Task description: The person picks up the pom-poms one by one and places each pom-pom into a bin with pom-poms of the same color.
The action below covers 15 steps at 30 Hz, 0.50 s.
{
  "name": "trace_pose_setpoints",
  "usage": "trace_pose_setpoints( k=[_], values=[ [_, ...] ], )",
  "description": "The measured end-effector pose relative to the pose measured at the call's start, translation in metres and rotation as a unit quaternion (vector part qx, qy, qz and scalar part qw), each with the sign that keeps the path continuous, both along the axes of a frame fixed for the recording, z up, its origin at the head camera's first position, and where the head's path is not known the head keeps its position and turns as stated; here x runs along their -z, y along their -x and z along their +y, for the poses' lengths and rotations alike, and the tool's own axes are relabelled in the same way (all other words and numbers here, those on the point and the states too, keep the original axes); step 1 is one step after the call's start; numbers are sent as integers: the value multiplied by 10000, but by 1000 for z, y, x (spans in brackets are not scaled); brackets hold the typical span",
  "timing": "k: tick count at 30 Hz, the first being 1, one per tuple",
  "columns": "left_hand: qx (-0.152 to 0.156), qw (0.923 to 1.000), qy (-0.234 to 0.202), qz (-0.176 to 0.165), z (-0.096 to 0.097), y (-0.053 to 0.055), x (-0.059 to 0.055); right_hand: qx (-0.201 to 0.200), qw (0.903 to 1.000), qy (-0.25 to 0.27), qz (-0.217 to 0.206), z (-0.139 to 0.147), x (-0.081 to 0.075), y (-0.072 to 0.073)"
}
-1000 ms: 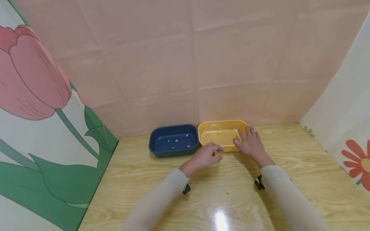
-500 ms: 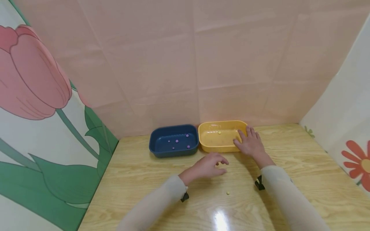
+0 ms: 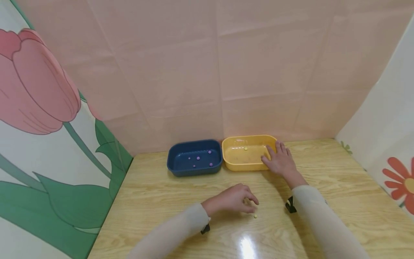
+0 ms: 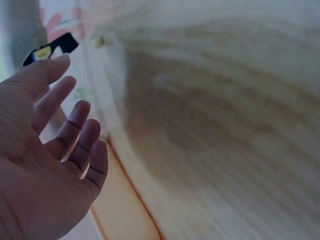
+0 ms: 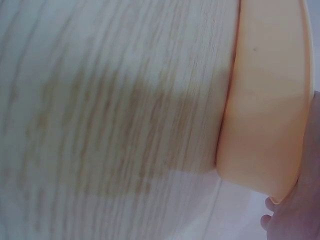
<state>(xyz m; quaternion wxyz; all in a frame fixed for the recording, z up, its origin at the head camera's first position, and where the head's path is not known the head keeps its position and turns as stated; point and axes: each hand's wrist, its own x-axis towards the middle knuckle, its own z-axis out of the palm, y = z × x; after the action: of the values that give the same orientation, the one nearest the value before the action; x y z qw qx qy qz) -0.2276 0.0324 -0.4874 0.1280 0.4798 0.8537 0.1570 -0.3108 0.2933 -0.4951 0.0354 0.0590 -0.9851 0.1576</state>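
A small yellow ball [image 3: 255, 216] lies on the wooden table, just in front of my left hand [image 3: 234, 199]. The thumb and fingers of that hand are loosely bent and apart, holding nothing; in the left wrist view the ball [image 4: 100, 42] sits beyond the fingertips. My right hand [image 3: 281, 162] rests with spread fingers over the right end of the yellow tray [image 3: 245, 167]. From the right wrist, the tray's outer wall [image 5: 270, 100] shows, with part of the hand [image 5: 300, 210] at its rim. Another yellow ball [image 3: 245, 148] is inside this tray.
A dark blue tray [image 3: 195, 172] stands against the left side of the yellow one, with several small purple balls [image 3: 198, 158] in it. A pink sheet [image 3: 181, 72] rises behind both trays. Flower-printed walls [image 3: 55, 151] flank the table [image 3: 155, 212].
My left hand has come away from the yellow tray's front edge, toward me and slightly right, down to the loose yellow ball. The right hand has stayed on the tray.
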Motion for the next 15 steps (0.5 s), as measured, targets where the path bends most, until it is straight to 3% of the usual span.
trace_pose_setpoints(
  k=[10, 15],
  values=[
    [182, 9996, 158, -148, 4, -7, 14, -37, 10000, 41, -36, 0, -1, -1],
    [158, 9994, 279, -96, 6, -9, 15, -30, 10000, 56, -19, 1, -1, 0]
  ],
)
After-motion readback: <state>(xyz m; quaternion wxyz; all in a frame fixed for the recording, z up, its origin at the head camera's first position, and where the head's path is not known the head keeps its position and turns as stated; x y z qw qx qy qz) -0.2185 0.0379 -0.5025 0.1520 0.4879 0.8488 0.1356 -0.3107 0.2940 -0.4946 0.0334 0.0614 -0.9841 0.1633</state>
